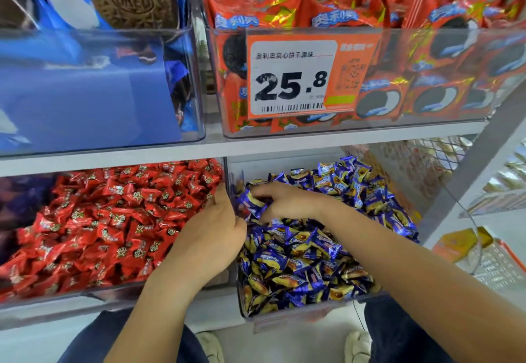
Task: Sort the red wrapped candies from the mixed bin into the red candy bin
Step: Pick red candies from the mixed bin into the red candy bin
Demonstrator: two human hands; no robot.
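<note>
Reaching into the mixed bin (381,300) of blue-and-gold candies (299,257), the right hand (287,201) is spread with fingers loosely bent among wrappers; whether anything is held cannot be told. The left hand (212,229) is rested at the divider, fingers hidden. No red candy is seen there; the red candy bin (85,295) lies directly left.

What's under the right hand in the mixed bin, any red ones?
Blue-and-yellow wrapped candies fill the mixed bin around the right hand; no red ones show. Whatever lies beneath its palm and fingers is covered.
</note>
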